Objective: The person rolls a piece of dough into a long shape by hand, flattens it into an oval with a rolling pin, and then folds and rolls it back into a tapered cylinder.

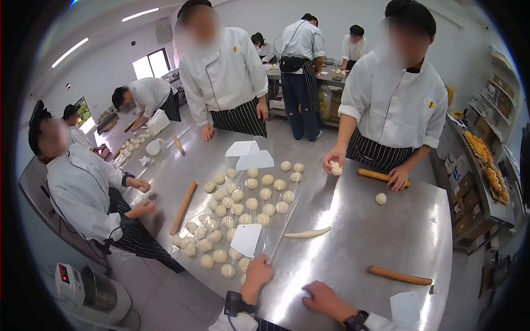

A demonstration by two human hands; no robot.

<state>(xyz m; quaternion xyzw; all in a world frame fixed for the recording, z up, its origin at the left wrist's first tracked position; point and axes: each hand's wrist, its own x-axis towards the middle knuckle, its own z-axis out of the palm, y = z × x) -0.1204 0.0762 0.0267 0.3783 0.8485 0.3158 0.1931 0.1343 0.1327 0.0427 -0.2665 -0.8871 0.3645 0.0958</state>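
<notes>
My left hand (259,273) rests at the near edge of the steel table with its fingers curled in, and I see nothing in it. Just beyond it lies a white dough scraper (247,240) on top of several round dough balls (252,203), spread on a clear plastic sheet. My right hand (323,298) is low over the bare steel, fingers apart and holding nothing. Ahead of both hands is a long tapered strip of dough (307,233). A wooden rolling pin (400,275) and another white scraper (404,307) lie to the right of my right hand.
Across the table a co-worker's hand (334,160) holds dough; their other hand touches a rolling pin (381,177) near a single dough ball (381,198). Another rolling pin (183,207) lies left. More people stand around. A mixer (91,292) stands lower left; shelves line the right.
</notes>
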